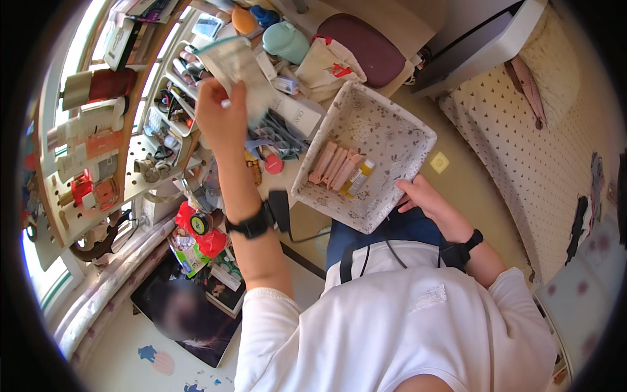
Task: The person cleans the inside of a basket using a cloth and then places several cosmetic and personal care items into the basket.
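My left hand (223, 112) is raised over the cluttered desk, with its thumb and fingers closed on a translucent zip bag (237, 68) with a teal top edge. A small white thing shows between the fingers. My right hand (421, 195) grips the near right corner of a floral fabric basket (392, 110), which stands tilted over my lap at the desk's edge. In the basket lie several pink plastic clips (335, 164) and a yellow tube (357, 179) with a white label. Beside the bag lies a white cosmetics box (296, 113).
A mint container (285, 42), a cream drawstring pouch (330, 66) and a maroon case (362, 49) stand along the desk's back. White organizer trays (174, 108) hold small items at left, below a pegboard shelf with bottles. A bed (509, 161) is at right.
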`<action>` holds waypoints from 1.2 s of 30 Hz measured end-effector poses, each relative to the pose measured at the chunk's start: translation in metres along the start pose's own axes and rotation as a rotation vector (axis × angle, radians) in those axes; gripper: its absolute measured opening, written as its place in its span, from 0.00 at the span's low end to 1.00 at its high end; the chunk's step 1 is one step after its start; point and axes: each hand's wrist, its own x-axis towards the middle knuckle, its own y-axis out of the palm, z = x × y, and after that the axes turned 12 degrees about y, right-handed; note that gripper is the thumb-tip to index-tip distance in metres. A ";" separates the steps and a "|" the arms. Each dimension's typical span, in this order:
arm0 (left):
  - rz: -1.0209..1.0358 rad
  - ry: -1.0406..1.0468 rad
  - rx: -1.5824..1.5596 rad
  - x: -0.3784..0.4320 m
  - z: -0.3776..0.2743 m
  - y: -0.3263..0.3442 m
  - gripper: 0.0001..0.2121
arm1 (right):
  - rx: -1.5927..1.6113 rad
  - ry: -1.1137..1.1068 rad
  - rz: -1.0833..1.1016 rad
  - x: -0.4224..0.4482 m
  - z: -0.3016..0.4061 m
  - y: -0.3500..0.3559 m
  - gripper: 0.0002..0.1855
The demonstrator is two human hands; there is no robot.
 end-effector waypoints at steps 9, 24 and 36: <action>0.296 -0.252 -0.366 -0.155 -0.061 0.038 0.07 | -0.018 -0.006 0.026 0.004 -0.006 0.000 0.21; 0.448 -0.071 -0.041 -0.170 -0.065 0.138 0.22 | -0.002 0.011 -0.042 -0.002 -0.018 0.019 0.21; 0.359 -0.023 -0.054 -0.182 -0.040 0.116 0.24 | 0.016 -0.014 -0.051 0.000 -0.040 0.036 0.22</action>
